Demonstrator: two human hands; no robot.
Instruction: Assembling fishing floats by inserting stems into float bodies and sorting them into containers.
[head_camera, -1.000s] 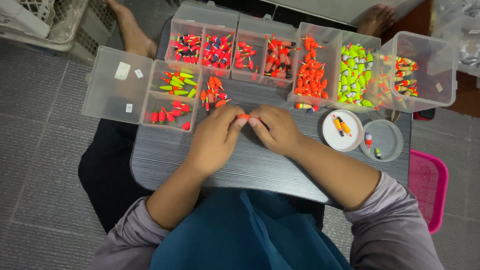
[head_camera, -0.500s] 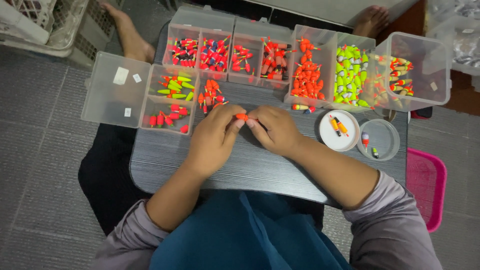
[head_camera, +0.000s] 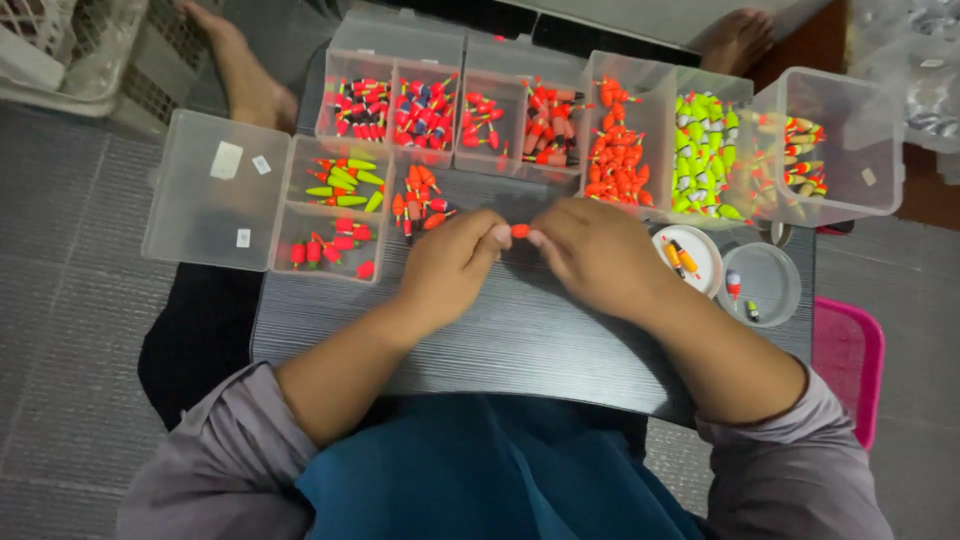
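Note:
My left hand and my right hand meet over the middle of a dark grey board, fingertips pinched on one small orange-red fishing float held between them. Just beyond the hands stand clear plastic compartment boxes: one with red and green floats at the left, one with red and blue floats behind, and one with orange and yellow-green floats at the right.
A white round lid and a clear round tub hold a few floats at the right. A pink basket sits beside the board. Another person's bare feet show beyond the boxes. A white crate is far left.
The hands have stayed together on the float, with only small finger movements. The boxes have not moved.

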